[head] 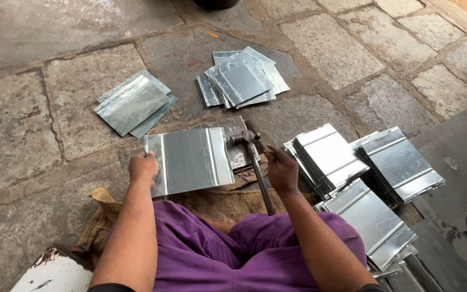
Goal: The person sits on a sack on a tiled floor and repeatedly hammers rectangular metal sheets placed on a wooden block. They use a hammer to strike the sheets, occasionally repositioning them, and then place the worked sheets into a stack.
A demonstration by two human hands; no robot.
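A seated person in purple trousers works sheet metal on a stone-paved floor (22, 124), seen from a head-worn camera looking down. The left hand (143, 168) is closed on the left edge of a ribbed galvanised sheet (190, 159), which lies flat just ahead of the knees, partly over a flat metal block (238, 141) and a piece of burlap sacking (217, 200). The right hand (282, 172) rests on the handle of a hammer (256, 162) with its fingers curled over it, though how firmly it grips cannot be told; the hammer head lies touching the block, just beside the sheet's right edge. To the right, near the right arm, sit stacks of folded panels (363, 167), overlapping and tilted against one another. Farther out on the floor lie a pile of flat cut sheets (133, 103) to the left and a fanned pile of smaller sheets (242, 80) at centre, well apart from the hands. A chipped white stool corner (55, 273) shows at lower left. The risks, as a judgement: bare fingers pinch a raw cut edge, so a slip of the sheet on the block could cut the left hand; a blow landing off the block would dent the panel rather than fold it; and the leaning stacks beside the right elbow could slide if nudged by a swing.
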